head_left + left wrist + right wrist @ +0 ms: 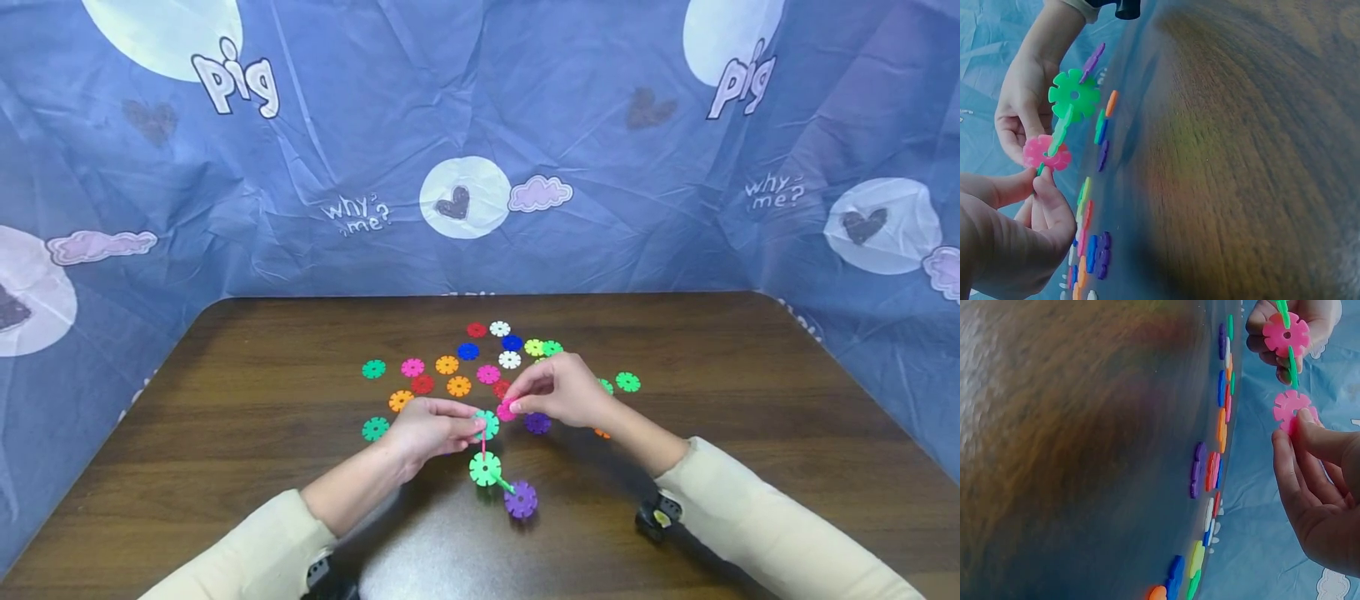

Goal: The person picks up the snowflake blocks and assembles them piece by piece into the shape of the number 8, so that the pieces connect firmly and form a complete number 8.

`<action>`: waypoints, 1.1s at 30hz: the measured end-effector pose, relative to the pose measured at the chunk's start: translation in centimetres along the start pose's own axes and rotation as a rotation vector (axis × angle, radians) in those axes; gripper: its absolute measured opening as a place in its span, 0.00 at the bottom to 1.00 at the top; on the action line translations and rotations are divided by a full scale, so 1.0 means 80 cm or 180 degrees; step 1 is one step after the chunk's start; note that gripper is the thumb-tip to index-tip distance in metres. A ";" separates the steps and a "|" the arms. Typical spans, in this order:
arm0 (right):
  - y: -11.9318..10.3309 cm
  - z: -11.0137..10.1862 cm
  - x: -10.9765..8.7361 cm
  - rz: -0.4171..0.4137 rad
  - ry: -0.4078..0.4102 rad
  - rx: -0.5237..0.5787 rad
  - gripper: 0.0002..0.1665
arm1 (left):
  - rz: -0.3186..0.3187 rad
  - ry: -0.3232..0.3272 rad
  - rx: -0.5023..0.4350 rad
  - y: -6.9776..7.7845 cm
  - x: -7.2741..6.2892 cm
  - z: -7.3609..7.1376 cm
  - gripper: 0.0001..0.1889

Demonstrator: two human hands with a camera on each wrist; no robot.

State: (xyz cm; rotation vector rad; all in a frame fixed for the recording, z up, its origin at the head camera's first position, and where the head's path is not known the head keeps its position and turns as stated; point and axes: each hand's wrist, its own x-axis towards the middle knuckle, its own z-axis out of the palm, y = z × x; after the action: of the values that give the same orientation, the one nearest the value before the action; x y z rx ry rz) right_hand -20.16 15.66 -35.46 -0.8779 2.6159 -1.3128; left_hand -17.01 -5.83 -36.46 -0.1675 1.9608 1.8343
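Observation:
My left hand [435,432] pinches a teal-green notched disc [489,425] at the upper end of a short chain of interlocked discs. Below it in the chain come a pink disc [1040,150] turned edge-on in the head view, a light green disc [485,469], another green one seen edge-on [503,482], and a purple disc [521,500] at the lower end. Between thumb and fingertips, my right hand [564,392] holds a separate pink disc [1286,407]. Its rim is right by the teal-green disc's edge; whether they touch I cannot tell.
Loose notched discs in several colours lie scattered beyond the hands, among them an orange disc [458,386], a white one [509,360] and a green one [628,382]. A purple disc [537,423] lies under the right hand. The brown wooden table [247,375] meets a blue printed cloth [390,108] behind.

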 end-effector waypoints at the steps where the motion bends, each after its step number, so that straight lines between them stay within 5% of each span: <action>1: 0.000 0.000 0.000 -0.0009 -0.0008 0.0006 0.05 | -0.0004 -0.0006 0.0004 0.000 0.001 0.001 0.13; 7: -0.004 0.003 -0.001 -0.0035 0.0026 -0.0122 0.03 | 0.0011 -0.0066 0.0050 0.002 0.001 0.003 0.13; 18: -0.009 0.010 -0.001 -0.0608 0.0168 -0.0324 0.03 | 0.0045 0.0160 0.0123 0.006 -0.004 0.015 0.11; 33: -0.009 -0.005 0.003 -0.0214 -0.0040 -0.0091 0.12 | 0.0012 -0.0375 0.0087 0.012 -0.002 0.009 0.14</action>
State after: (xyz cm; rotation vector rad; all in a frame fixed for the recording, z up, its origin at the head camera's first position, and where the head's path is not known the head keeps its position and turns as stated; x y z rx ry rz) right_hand -20.14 15.49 -34.62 -0.9834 2.6237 -1.2835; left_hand -17.07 -5.04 -35.55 -0.0460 1.9052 1.7770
